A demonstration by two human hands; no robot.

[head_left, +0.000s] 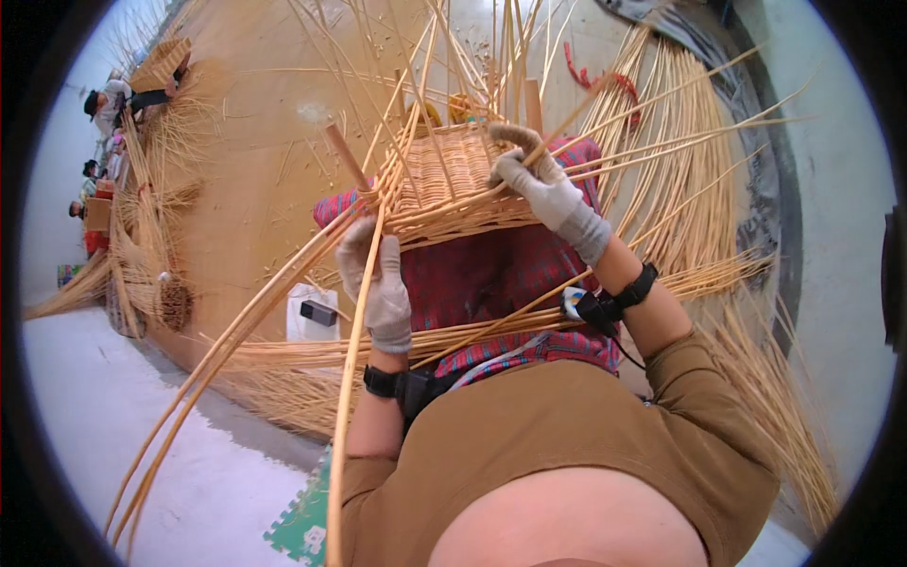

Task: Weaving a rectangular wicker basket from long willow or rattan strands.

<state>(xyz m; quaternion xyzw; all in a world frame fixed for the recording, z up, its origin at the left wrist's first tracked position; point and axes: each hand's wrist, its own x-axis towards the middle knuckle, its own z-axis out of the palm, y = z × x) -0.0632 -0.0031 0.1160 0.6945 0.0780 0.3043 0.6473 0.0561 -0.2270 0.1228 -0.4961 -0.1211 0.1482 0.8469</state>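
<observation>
On my lap rests a partly woven wicker basket (444, 170), tilted, with long pale rods standing up around its far side. My right hand (556, 200), in a grey-white glove, is closed at the basket's near right corner, pinching a rod along the woven edge. My left hand (387, 304), gloved too, is at the near left corner, its thumb and fingers closed around several long rods (274, 283) that trail down to the left. A wooden peg (348, 156) rises at the left corner, and another peg (533, 106) at the far right.
Plaid cloth (453, 279) covers my lap, with a bundle of rods (510, 326) across it. A large rod pile (685, 142) with red cord (624, 87) lies right. A black box (318, 313) sits lower left. Other people (111, 102) work among rods at far left.
</observation>
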